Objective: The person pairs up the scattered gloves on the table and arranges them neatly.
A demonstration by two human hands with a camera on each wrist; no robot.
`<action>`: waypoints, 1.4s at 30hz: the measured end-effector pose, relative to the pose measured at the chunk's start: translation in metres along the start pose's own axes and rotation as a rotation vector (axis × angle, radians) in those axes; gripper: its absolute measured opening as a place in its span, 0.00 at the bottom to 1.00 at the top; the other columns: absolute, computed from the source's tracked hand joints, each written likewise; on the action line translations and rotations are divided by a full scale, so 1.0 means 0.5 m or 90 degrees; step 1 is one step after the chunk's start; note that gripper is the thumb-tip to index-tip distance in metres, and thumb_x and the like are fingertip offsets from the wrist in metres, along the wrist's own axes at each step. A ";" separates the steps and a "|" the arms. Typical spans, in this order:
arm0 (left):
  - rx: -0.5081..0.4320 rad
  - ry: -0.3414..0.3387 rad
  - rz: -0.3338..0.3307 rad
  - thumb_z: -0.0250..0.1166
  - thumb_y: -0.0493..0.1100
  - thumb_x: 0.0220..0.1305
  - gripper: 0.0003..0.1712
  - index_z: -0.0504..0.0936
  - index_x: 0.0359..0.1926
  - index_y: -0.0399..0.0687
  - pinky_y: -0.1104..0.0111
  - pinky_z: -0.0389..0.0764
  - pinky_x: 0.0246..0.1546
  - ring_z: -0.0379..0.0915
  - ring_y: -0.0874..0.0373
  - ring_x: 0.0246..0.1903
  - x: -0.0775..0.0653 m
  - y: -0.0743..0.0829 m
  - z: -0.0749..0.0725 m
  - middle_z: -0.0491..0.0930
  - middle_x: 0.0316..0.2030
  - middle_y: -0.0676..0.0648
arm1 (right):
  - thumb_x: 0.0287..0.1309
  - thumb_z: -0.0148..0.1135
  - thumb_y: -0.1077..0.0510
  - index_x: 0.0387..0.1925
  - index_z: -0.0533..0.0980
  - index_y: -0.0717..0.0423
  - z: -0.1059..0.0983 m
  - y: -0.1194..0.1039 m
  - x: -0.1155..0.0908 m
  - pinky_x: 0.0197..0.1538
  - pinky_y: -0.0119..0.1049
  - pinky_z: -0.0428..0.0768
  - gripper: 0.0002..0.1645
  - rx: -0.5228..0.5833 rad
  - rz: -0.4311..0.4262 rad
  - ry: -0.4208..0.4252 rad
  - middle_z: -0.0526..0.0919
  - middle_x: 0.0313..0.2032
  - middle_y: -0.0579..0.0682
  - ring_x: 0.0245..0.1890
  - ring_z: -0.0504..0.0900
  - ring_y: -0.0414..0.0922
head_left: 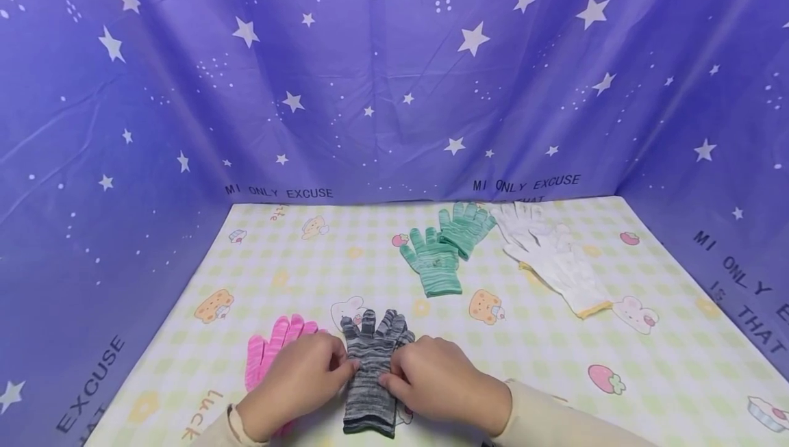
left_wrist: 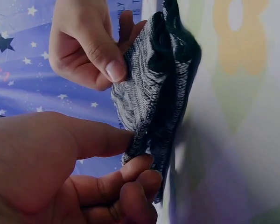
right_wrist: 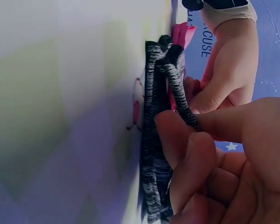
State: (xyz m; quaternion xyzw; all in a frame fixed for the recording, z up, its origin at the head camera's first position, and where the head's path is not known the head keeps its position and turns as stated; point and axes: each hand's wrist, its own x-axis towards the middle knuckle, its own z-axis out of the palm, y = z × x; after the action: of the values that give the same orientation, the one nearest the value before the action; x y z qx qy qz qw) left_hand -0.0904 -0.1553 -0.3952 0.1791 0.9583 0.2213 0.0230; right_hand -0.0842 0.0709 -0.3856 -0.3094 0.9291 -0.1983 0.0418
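A black-and-grey striped knit glove [head_left: 370, 382] lies at the front middle of the table, fingers pointing away, apparently stacked on its match. My left hand [head_left: 308, 372] pinches its left edge between thumb and fingers. On the opposite edge my right hand [head_left: 440, 382] pinches the knit the same way. In the left wrist view both layers of the striped gloves [left_wrist: 144, 88] show at the cuff, the upper one lifted a little. The right wrist view shows the upper layer [right_wrist: 177, 88] raised between thumb and fingertips. Partly hidden under my left forearm is a pink glove [head_left: 265, 354].
Two green gloves [head_left: 434, 265] overlap at the back middle. White gloves [head_left: 555, 262] with yellow cuff edges lie to their right. The checked tablecloth [head_left: 345, 269] covers the table, and a purple star-printed curtain [head_left: 370, 91] hangs around its back and sides.
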 end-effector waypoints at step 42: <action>0.204 0.008 0.185 0.70 0.61 0.46 0.21 0.78 0.32 0.53 0.64 0.69 0.30 0.65 0.61 0.29 0.000 0.054 0.022 0.66 0.28 0.58 | 0.46 0.67 0.32 0.37 0.68 0.44 0.013 0.006 0.005 0.19 0.35 0.68 0.27 -0.116 0.022 -0.035 0.75 0.25 0.37 0.20 0.73 0.36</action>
State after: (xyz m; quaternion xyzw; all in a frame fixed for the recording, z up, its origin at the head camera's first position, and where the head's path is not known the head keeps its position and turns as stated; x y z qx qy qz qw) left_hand -0.0798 -0.1281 -0.3935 0.3151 0.9456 0.0683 -0.0437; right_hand -0.0863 0.0694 -0.3927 -0.3014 0.9469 -0.1039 0.0422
